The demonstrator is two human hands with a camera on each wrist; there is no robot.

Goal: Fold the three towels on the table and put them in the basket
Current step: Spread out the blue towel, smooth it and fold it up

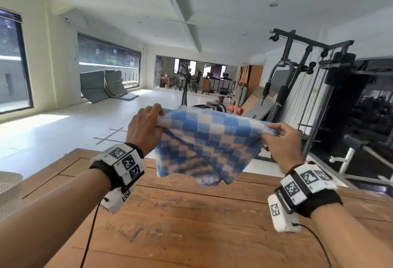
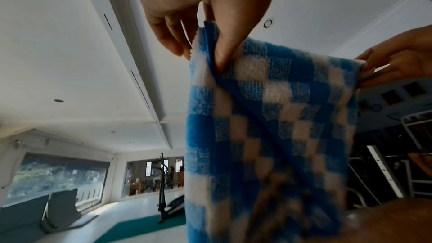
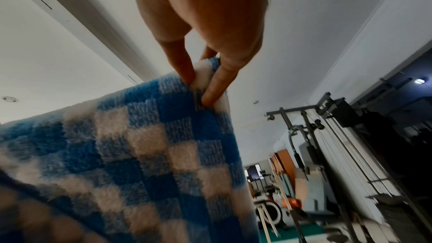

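Observation:
A blue and white checked towel (image 1: pixel 209 142) hangs in the air above the far part of the wooden table (image 1: pixel 191 225), stretched between both hands. My left hand (image 1: pixel 146 127) pinches its upper left corner, thumb against fingers. My right hand (image 1: pixel 280 140) pinches the upper right corner. The left wrist view shows the towel (image 2: pixel 268 127) doubled, with a fold edge running down it, under the left hand (image 2: pixel 210 43). In the right wrist view two fingers (image 3: pixel 184 66) squeeze the towel (image 3: pixel 140 145) at its white corner. A white basket (image 1: pixel 8 191) shows at the table's left edge. No other towels are in view.
A multi-gym machine (image 1: pixel 314 89) with cables and a bench stands close behind the table on the right. Open tiled floor (image 1: pixel 63 127) lies beyond the table on the left, with folded mats (image 1: pixel 102 86) by the window.

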